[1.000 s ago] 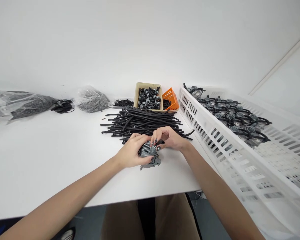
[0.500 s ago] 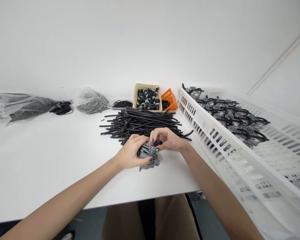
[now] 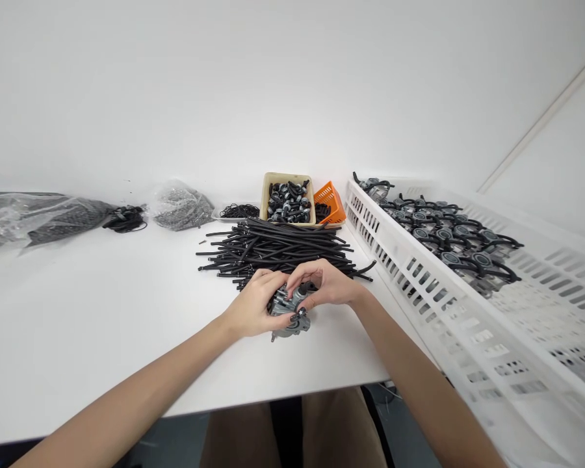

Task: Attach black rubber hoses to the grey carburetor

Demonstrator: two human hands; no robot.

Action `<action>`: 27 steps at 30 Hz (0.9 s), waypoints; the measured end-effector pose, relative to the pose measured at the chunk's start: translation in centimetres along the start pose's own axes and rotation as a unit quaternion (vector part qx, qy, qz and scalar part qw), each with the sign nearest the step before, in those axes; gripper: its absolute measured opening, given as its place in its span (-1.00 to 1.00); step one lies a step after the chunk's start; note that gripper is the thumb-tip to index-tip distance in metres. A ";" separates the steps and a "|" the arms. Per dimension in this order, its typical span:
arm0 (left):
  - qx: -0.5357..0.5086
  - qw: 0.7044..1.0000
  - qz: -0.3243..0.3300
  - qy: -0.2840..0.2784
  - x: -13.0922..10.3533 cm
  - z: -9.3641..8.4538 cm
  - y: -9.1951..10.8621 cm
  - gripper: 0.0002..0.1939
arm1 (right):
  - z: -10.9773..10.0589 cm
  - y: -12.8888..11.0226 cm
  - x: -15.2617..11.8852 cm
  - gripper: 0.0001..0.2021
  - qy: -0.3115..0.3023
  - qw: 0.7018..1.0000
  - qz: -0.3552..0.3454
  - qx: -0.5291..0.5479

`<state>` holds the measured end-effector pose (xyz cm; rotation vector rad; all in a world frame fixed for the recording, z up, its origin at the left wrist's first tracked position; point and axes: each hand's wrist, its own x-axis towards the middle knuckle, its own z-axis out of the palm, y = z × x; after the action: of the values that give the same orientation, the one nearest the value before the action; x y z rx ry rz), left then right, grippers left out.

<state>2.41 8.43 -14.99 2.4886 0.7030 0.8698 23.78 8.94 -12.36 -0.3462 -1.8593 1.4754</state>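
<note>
1. Since the earlier frames the right hand (image 3: 329,289) has closed in over the gray metal part (image 3: 288,313), its fingers now curled down on the top of it where they were pinching a short black piece at its side; that piece is now hidden under the fingers. The two hands meet over the part, which suggests the fitting step is being pressed home.
2. The left hand (image 3: 256,305) wraps the gray metal part from its left side and holds it firmly just above the table (image 3: 102,312), a dark-nailed thumb across the front.
3. The right hand is narrow, fingertips pressed to the part's upper edge; what lies beneath them cannot be told.
4. The part's long axis seems to run from the hands down toward the person, its rounded end pointing at the table's near edge.
5. Just beyond the hands lies a pile of black tubes (image 3: 277,247); to the right of the right hand stands a white crate (image 3: 419,266) of finished parts.
</note>
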 end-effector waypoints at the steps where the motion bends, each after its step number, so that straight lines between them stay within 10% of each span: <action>1: -0.003 1.000 0.000 -0.001 0.0 -0.1 0.0 -0.74 | 0.1 0.1 0.0 -0.65 0.009 1.000 -0.002 0.003; 11: -0.328 0.937 -0.001 0.120 0.3 0.7 -0.2 -0.16 | 1.1 -1.3 0.5 -0.52 0.128 0.990 -0.042 0.052; 18: -0.686 0.711 -0.147 -0.046 -0.3 1.5 0.3 -0.15 | 3.2 -3.9 3.8 -0.59 0.069 0.997 -0.037 -0.029; 21: -0.730 0.660 -0.179 0.020 -0.1 1.2 0.3 -0.25 | 2.1 -2.7 5.7 -0.52 0.097 0.992 0.012 -0.083; 24: -0.743 0.624 -0.203 0.135 0.5 0.5 0.0 -0.42 | -0.8 -0.8 6.9 -0.59 0.180 0.960 -0.014 -0.214; 27: -0.734 0.608 -0.229 0.195 1.0 -0.5 -0.5 -0.51 | -3.8 1.3 6.6 -0.69 0.262 0.860 -0.051 -0.435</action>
<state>2.61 9.46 -14.45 0.5866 0.3618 1.0767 21.47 16.10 -10.82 -0.9459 -1.9159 0.3060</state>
